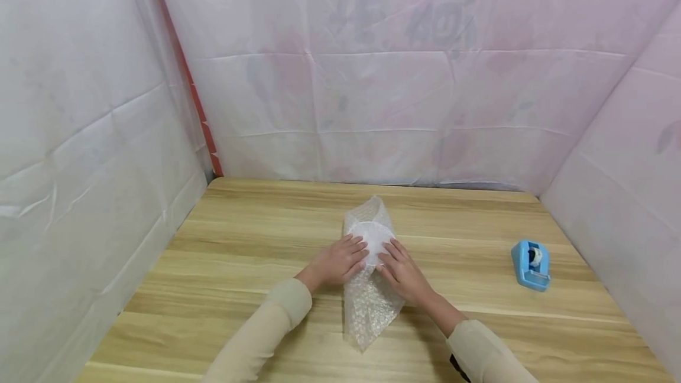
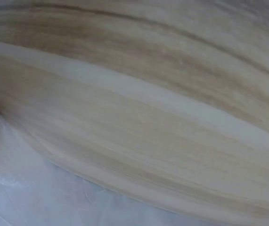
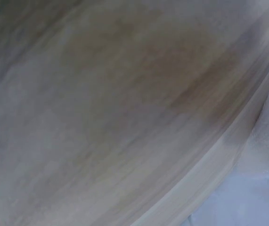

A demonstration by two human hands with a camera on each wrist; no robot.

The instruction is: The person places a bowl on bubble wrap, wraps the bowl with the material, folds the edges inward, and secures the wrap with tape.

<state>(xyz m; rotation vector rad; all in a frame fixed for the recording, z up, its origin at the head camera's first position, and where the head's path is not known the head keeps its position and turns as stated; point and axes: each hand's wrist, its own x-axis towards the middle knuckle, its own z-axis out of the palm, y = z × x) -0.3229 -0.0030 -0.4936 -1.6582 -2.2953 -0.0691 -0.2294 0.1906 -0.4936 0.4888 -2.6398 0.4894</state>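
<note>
Wood tabletop (image 1: pixel 239 253), wide margins | left hand (image 1: pixel 339 260), right hand (image 1: pixel 402 273): fingers extended on disc (image 1: pixel 373 234), bubble wrap (image 1: pixel 368 314) | tape dispenser (image 1: pixel 524 273) near right edge

Bubble wrap (image 1: pixel 372 306) on tabletop (image 1: pixel 255 229); round object (image 1: pixel 375 235) at its middle, on or inside unclear. Tape dispenser (image 1: pixel 523 268) well to right. Draped sheeting (image 1: pixel 383 93) behind and both sides.

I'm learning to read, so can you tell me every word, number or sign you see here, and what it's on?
No text can be read for sure.
Back sheet: faint grey marks near the top look like writing, but are too blurred to read.
Blue tape dispenser: no lettering I can make out.
Bubble wrap and round white thing: none I can see.
</note>
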